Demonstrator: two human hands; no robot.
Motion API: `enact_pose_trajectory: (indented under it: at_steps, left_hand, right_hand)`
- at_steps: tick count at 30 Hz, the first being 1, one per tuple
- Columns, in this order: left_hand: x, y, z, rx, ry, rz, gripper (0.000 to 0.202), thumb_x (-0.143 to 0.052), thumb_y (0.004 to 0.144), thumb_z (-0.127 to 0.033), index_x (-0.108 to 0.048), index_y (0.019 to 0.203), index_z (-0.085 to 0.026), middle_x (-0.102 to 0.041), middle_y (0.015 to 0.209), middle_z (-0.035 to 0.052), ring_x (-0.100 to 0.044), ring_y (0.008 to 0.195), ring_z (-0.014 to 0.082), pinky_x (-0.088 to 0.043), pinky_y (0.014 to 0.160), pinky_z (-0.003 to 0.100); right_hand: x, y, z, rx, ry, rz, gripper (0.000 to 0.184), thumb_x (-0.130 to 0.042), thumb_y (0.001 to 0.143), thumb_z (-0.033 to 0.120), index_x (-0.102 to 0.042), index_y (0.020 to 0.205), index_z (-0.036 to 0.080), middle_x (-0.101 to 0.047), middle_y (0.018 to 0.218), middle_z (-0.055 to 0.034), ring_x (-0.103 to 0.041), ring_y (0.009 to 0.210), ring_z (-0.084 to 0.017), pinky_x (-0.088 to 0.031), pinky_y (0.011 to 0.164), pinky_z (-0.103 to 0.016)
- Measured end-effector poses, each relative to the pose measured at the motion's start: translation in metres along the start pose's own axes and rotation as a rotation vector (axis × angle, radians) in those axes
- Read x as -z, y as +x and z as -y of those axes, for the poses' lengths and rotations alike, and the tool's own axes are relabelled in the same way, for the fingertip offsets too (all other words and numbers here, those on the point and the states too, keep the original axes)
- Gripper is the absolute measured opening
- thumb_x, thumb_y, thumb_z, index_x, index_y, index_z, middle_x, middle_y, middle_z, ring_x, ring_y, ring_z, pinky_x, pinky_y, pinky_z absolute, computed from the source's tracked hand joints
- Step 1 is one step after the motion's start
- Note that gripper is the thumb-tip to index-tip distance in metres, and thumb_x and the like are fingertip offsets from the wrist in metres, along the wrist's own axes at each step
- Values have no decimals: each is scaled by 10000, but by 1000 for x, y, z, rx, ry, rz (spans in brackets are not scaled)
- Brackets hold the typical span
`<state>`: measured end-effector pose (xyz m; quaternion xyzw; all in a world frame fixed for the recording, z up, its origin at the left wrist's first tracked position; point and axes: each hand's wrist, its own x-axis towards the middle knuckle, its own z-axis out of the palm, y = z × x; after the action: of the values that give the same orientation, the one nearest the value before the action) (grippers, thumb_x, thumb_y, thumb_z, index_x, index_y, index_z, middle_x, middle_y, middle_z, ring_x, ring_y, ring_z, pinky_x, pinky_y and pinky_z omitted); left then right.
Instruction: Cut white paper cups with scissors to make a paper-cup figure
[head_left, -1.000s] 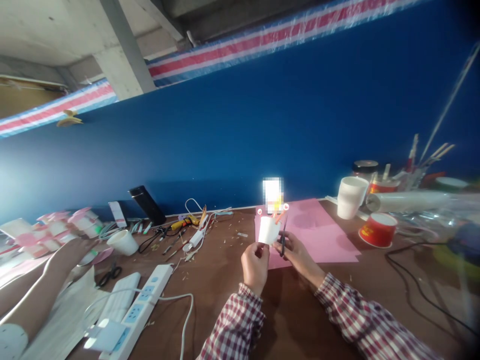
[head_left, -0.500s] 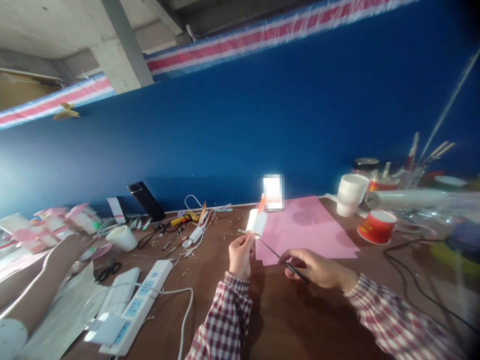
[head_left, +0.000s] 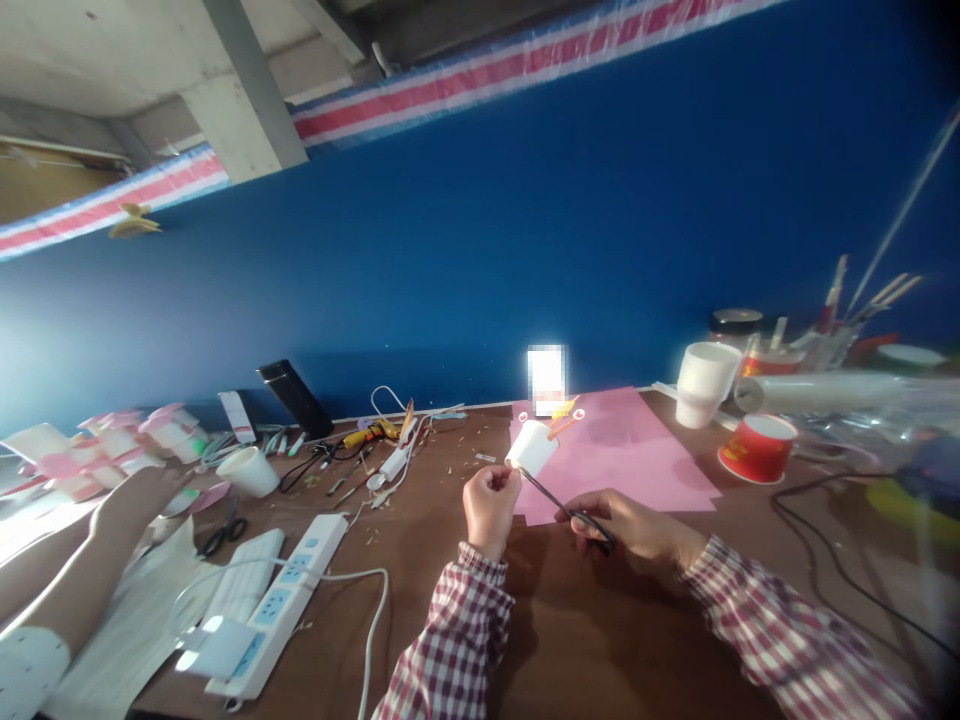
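My left hand [head_left: 491,505] is closed around the rim of a small white paper cup [head_left: 531,447], held tilted above the brown table [head_left: 600,640]. Orange and yellow paper bits [head_left: 564,412] stick out of the cup's far end. My right hand [head_left: 626,520] grips black scissors [head_left: 559,497], their blades pointing up-left and touching the cup's lower edge. A pink paper sheet [head_left: 637,455] lies flat just behind both hands.
Another person's arm [head_left: 82,570] rests at the left beside pink-and-white paper crafts [head_left: 112,450]. White power strips [head_left: 277,600], black scissors [head_left: 221,535], a white cup [head_left: 251,470], cables and a glue gun [head_left: 367,435] lie left. White cups [head_left: 701,382] and a red cup [head_left: 757,448] stand right.
The cup was upright a second ago; it now lies tilted. My right hand dropped lower and turned the scissors so the blades point at the cup's rim.
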<state>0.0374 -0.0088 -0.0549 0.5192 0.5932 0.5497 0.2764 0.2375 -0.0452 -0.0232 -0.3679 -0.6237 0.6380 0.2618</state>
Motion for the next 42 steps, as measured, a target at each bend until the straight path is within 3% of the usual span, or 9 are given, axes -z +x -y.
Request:
enact_pose_trajectory:
  at_steps: [10, 16, 22, 29, 36, 42]
  left_hand:
    - [1, -8, -18, -81, 125, 42, 172, -611, 663, -309, -642, 667, -140, -615, 593, 17, -537, 551, 119, -413, 527, 204]
    - [-1, -11, -19, -102, 108, 74, 184, -602, 677, -312, -637, 688, -132, -611, 600, 19, -522, 540, 111, -400, 512, 195]
    - [-1, -9, -17, -112, 120, 82, 182, -605, 671, -306, -645, 698, -130, -606, 595, 19, -522, 542, 112, -397, 521, 195]
    - [1, -10, -22, -119, 95, 123, 181, -612, 660, -311, -649, 672, -134, -582, 561, 4, -482, 508, 97, -374, 490, 184]
    - [-1, -11, -21, -106, 95, 118, 184, -610, 656, -311, -650, 676, -133, -598, 576, 15, -495, 520, 103, -383, 494, 187]
    - [-1, -11, -20, -101, 101, 122, 174, -606, 655, -298, -640, 682, -129, -596, 573, 16, -499, 516, 103, -392, 492, 187]
  right_hand:
    - [1, 3, -7, 23, 29, -51, 424, -573, 772, 466, -616, 993, 106, -602, 692, -38, -519, 606, -115, -379, 560, -245]
    - [1, 5, -10, -17, 110, -46, 451, -572, 752, 508, -615, 946, 103, -563, 647, -16, -469, 535, -84, -301, 488, -212]
    - [-2, 7, -9, -52, 164, -8, 411, -557, 762, 514, -573, 881, 120, -535, 648, 4, -459, 537, -73, -298, 485, -195]
    - [-3, 9, -14, -30, 93, -20, 437, -564, 710, 581, -494, 705, 150, -485, 529, 31, -426, 472, -83, -274, 437, -200]
    - [-10, 5, -10, -23, 95, -43, 412, -521, 754, 565, -482, 709, 157, -468, 532, 39, -421, 471, -77, -281, 444, -192]
    - [-10, 8, -15, 2, 96, -59, 410, -583, 709, 559, -497, 739, 159, -473, 537, 47, -432, 486, -81, -293, 463, -200]
